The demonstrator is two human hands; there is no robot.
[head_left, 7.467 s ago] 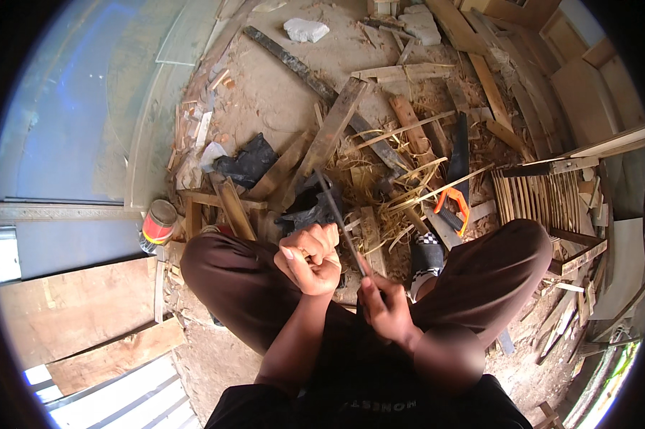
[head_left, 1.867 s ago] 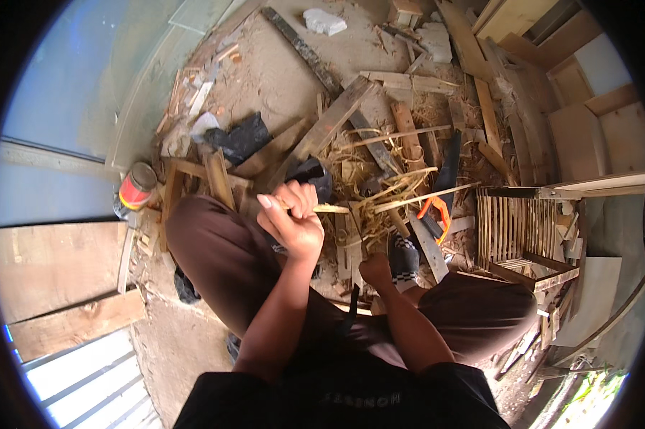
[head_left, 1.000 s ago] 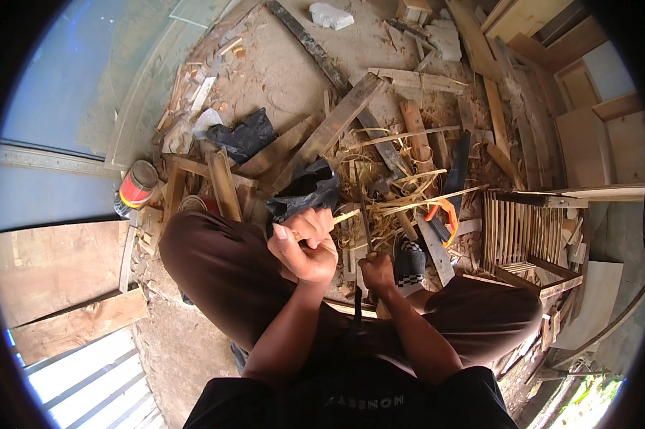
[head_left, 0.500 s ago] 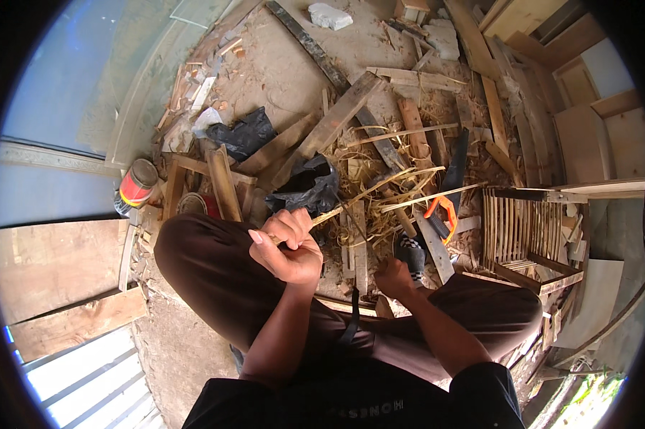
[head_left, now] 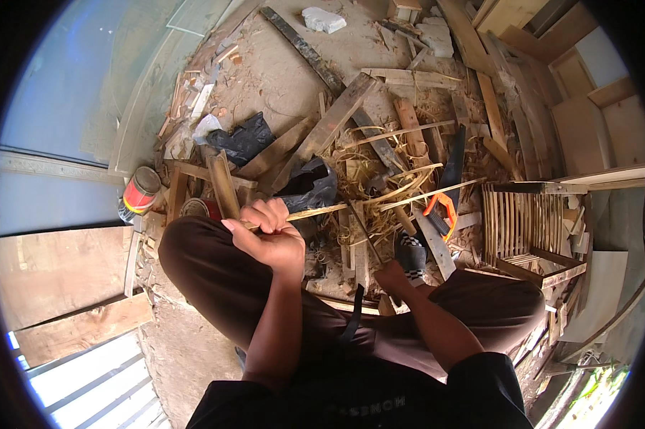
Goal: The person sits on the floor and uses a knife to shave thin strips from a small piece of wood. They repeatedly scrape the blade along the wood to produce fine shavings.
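A seated person's left hand (head_left: 269, 236) is clenched around a thin bamboo strip (head_left: 379, 201) stretching rightward over floor scraps. The right hand (head_left: 392, 275) grips a dark blade (head_left: 365, 234) close by; a slip could likely nick the near fingers.

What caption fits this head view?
Seated person's left hand grips a bamboo strip; right hand holds a knife amid wood scraps.
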